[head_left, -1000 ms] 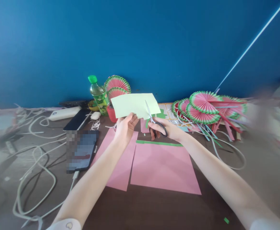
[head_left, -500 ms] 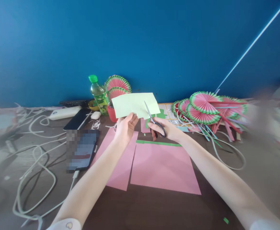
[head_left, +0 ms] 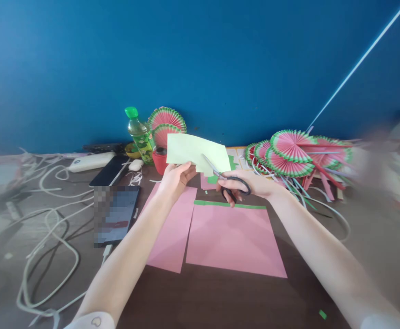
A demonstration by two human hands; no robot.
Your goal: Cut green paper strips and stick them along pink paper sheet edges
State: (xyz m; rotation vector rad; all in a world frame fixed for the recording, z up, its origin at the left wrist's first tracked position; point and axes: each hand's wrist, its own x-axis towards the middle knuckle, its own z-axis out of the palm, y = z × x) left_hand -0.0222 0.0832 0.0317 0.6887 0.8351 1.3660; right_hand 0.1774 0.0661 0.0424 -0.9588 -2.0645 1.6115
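A pale green sheet of paper (head_left: 196, 150) is held up above the table, its lower edge pinched by my left hand (head_left: 177, 178). Black-handled scissors (head_left: 242, 183) are in my right hand (head_left: 244, 180), fingers through the loops. Their blades lie across the right part of the pale sheet, pointing up and left. Beneath my hands, a pink sheet (head_left: 234, 240) with a green strip (head_left: 230, 204) along its far edge rests on the table. Another pink sheet (head_left: 170, 228) lies to its left, partly hidden by my left arm.
Red-and-green paper fans (head_left: 292, 151) and paper strips lie at the right back. A green-capped bottle (head_left: 140, 135) and a red cup (head_left: 159, 162) stand at the left back. A phone (head_left: 117, 217) and white cables (head_left: 56, 233) cover the left. Behind is a blue wall (head_left: 200, 59).
My right hand has shifted right and slightly down with the scissors, whose handles are wider apart. The pale sheet has moved slightly right and tilted. A tiny green scrap now shows below it.
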